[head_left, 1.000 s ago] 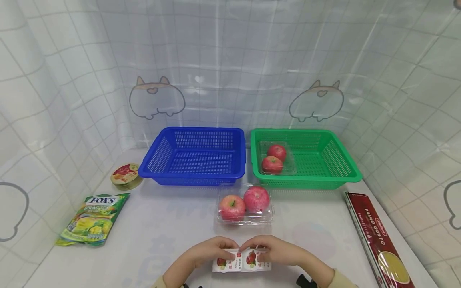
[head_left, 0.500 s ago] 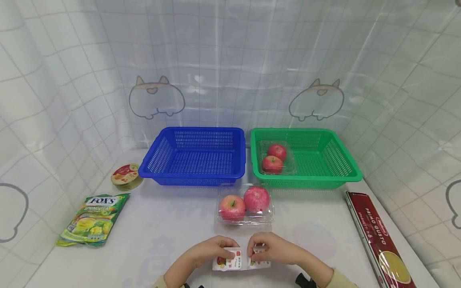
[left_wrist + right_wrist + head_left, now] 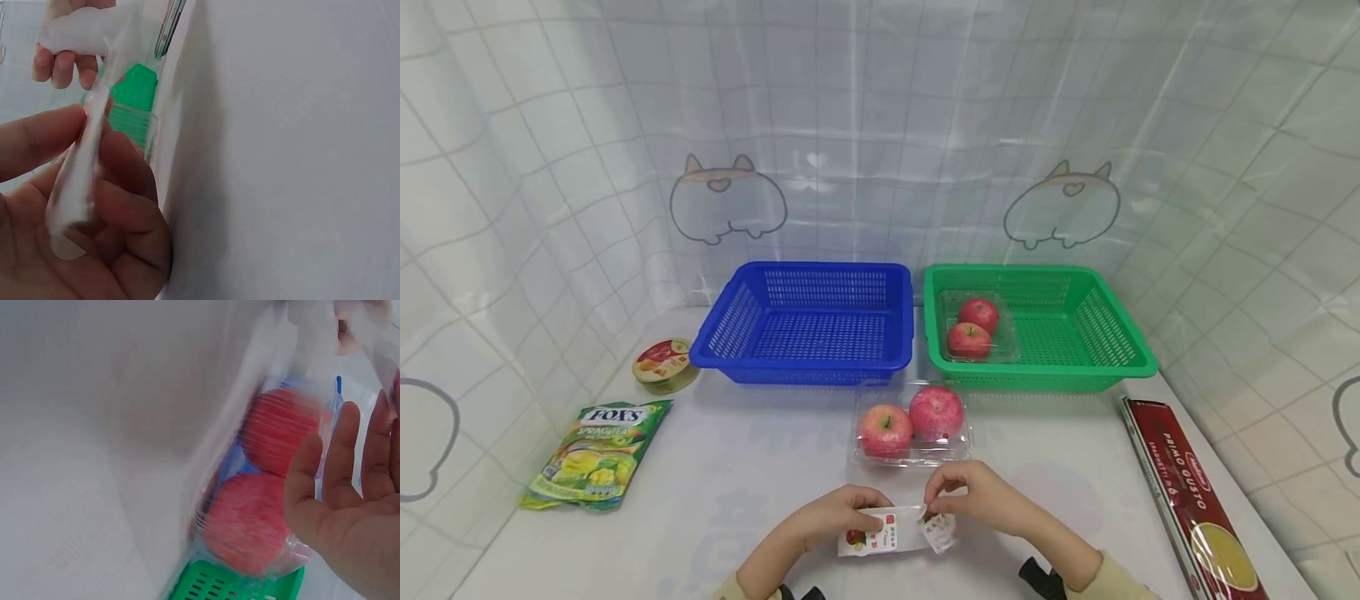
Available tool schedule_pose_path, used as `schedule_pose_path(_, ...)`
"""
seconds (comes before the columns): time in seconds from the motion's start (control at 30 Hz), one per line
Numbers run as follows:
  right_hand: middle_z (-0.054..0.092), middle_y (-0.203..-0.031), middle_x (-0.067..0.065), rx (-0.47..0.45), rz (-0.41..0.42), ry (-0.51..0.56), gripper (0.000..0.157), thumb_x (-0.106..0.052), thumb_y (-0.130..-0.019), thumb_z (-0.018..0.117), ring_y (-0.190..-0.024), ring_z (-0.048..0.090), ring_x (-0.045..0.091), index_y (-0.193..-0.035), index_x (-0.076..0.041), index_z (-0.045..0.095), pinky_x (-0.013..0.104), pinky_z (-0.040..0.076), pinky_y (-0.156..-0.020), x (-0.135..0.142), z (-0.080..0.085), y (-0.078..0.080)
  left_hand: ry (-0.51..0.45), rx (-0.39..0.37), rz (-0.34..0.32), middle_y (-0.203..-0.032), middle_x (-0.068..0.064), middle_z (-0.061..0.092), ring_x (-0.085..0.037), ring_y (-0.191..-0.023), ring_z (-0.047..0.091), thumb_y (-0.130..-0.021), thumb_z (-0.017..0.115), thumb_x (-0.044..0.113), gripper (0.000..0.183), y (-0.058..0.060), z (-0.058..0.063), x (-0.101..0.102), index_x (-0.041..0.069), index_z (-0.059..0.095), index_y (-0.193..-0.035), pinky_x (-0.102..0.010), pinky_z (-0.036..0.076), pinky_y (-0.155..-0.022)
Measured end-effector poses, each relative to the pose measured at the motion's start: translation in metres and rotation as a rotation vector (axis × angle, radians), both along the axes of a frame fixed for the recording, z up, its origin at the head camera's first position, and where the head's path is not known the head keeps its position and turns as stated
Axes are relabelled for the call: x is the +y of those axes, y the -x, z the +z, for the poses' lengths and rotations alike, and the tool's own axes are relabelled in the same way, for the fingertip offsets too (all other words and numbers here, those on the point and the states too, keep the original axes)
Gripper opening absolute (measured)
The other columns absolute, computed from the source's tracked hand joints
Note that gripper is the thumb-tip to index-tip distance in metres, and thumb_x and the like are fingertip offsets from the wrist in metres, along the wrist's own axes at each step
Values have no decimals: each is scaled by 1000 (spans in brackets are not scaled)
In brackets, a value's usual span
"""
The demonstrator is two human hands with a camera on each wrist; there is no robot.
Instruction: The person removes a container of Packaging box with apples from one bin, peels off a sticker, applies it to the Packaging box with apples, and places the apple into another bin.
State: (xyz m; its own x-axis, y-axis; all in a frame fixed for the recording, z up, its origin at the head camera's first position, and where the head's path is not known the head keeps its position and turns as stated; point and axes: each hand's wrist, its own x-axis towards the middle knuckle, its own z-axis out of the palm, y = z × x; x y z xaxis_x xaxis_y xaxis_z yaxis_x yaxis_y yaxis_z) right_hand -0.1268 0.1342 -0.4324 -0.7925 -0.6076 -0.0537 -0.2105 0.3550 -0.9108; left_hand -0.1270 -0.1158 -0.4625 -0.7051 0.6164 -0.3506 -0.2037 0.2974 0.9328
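Near the front of the table, my left hand (image 3: pixel 838 521) pinches a small white sachet (image 3: pixel 880 533) printed with red fruit. My right hand (image 3: pixel 981 500) pinches the upper edge of its right-hand part (image 3: pixel 940 532), which hangs tilted. Whether the two parts are still joined I cannot tell. In the left wrist view the sachet (image 3: pixel 81 169) stands edge-on between thumb and fingers. Just beyond the hands sits a clear clamshell box (image 3: pixel 951 454) with two apples (image 3: pixel 886 432); it also shows in the right wrist view as red apples (image 3: pixel 247 522) behind blurred film.
A blue basket (image 3: pixel 808 372) and a green basket (image 3: pixel 1037 377) stand at the back, the green one holding another box of apples (image 3: pixel 970 340). At left lie a round tin (image 3: pixel 664 365) and a Fox's candy bag (image 3: pixel 597 454); at right, a red spaghetti box (image 3: pixel 1191 500).
My right hand has shifted up and slightly away from the left one. The right-hand part of the sachet has gone from level to tilted. My left hand has barely moved.
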Motion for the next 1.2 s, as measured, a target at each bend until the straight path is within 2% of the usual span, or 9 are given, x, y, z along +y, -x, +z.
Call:
schedule_pose_path(0.13, 68, -85, -1, 23, -3, 13, 6, -11, -86, 63, -84, 60, 9, -89, -11, 67, 28, 47, -78, 1, 6, 2, 41, 48, -2, -92, -2, 62, -12, -80, 51, -82, 60, 5, 25, -1, 1, 0, -4, 63, -105, -26, 42, -74)
schedule_pose_path(0.3, 67, -91, 4, 87, -16, 59, 14, -9, -87, 62, -85, 60, 10, -99, -3, 66, 26, 49, -77, 1, 17, 6, 71, 161, -3, -88, -2, 58, -13, -79, 50, -81, 63, 7, 26, -3, 3, 0, 1, 64, -107, -25, 43, -69)
schedule_pose_path(0.4, 66, -93, 7, 101, -58, 87, 17, -6, -86, 62, -85, 60, 12, -102, 0, 64, 25, 50, -75, -1, 21, 10, 85, 211, 10, -84, 0, 56, -14, -77, 50, -80, 65, 7, 27, -4, 4, -1, 3, 64, -108, -24, 43, -65)
schedule_pose_path(0.53, 65, -95, 11, 109, -134, 129, 21, -2, -85, 61, -86, 61, 15, -106, 3, 62, 24, 50, -76, -5, 23, 17, 126, 267, 20, -87, -1, 58, -16, -79, 51, -80, 66, 6, 29, -5, 8, -3, 4, 63, -108, -27, 44, -67)
schedule_pose_path(0.7, 65, -98, 16, 120, -214, 167, 22, 2, -85, 60, -87, 61, 20, -106, 4, 61, 23, 51, -76, -9, 25, 29, 167, 367, 2, -100, -9, 63, -25, -92, 57, -78, 66, 3, 34, -8, 19, -8, 3, 62, -112, -38, 47, -80)
schedule_pose_path(0.83, 65, -98, 16, 129, -280, 164, 20, 1, -85, 61, -88, 61, 24, -105, 2, 61, 23, 50, -77, -13, 26, 40, 159, 424, -28, -109, -14, 63, -33, -99, 56, -79, 66, 4, 34, -7, 33, -14, 0, 61, -113, -44, 46, -85)
schedule_pose_path(0.97, 65, -100, 15, 115, -349, 156, 20, 0, -85, 61, -90, 62, 26, -105, 2, 62, 23, 50, -76, -16, 23, 49, 113, 447, -43, -109, -15, 62, -31, -99, 57, -85, 64, 11, 30, -1, 48, -18, 1, 61, -113, -35, 48, -83)
schedule_pose_path(1.07, 65, -101, 17, 118, -380, 161, 20, 3, -85, 60, -89, 62, 26, -105, 3, 62, 22, 50, -74, -19, 24, 53, 83, 511, 14, -109, -13, 63, -26, -98, 58, -88, 62, 16, 29, 8, 57, -16, 2, 62, -114, -30, 48, -82)
schedule_pose_path(1.2, 66, -98, 18, 159, -418, 143, 19, 5, -85, 59, -88, 62, 27, -104, 4, 62, 22, 49, -74, -23, 24, 61, 105, 675, 176, -104, -6, 65, -21, -94, 57, -87, 62, 17, 24, 22, 59, -5, 6, 65, -108, -32, 47, -78)
